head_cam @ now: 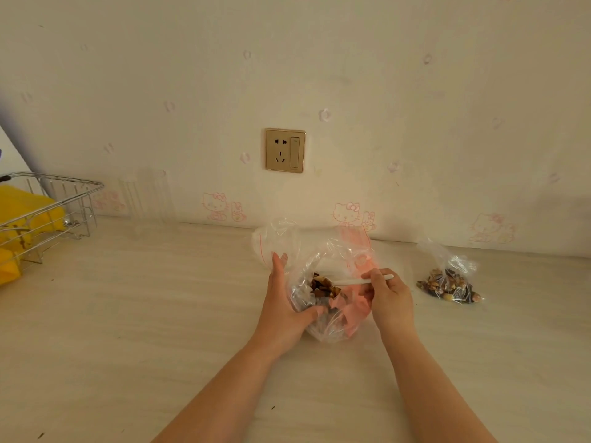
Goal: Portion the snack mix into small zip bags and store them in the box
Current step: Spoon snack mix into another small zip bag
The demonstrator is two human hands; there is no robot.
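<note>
Your pale, wood-grained tabletop [128, 314] carries one wire rack [54, 206] holding yellow cloth at far left. Two crinkly clear plastic bags of brown snack mix lie here: the big open bag [332, 260] between your hands, and a knotted bag [451, 279] well apart to the right. Your left hand [284, 311] grips the big bag's side, fingers extended, thumb pressed to the plastic. Your right hand [388, 298] pinches one white plastic spoon [348, 282], its heaped bowl inside the bag's mouth.
</note>
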